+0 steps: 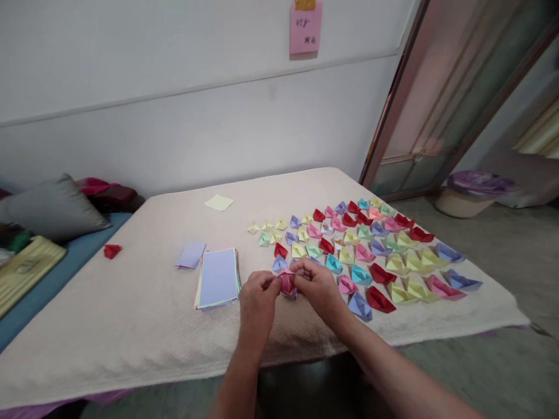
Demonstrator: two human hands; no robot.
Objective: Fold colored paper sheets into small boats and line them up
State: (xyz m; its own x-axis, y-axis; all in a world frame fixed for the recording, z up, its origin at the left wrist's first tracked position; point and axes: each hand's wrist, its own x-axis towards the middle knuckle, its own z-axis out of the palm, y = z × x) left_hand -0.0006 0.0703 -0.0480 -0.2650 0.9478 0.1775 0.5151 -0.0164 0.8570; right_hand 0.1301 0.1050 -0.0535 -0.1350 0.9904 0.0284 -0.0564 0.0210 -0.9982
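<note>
Both my hands meet over the near middle of a table covered with a cream cloth (131, 326). My left hand (257, 302) and my right hand (317, 285) each pinch a side of a small pink folded paper piece (287, 282), fingers closed on it. Just left of my hands lies a stack of coloured paper sheets (217, 278) with a lilac sheet on top. To the right, several folded paper boats (371, 250) in many colours sit in rows on the cloth.
A loose lilac sheet (191, 255) and a pale yellow sheet (219, 202) lie farther back. A red folded piece (112, 251) sits at the left edge. A grey pillow (52, 209) lies on the left. A pink note (305, 26) hangs on the wall.
</note>
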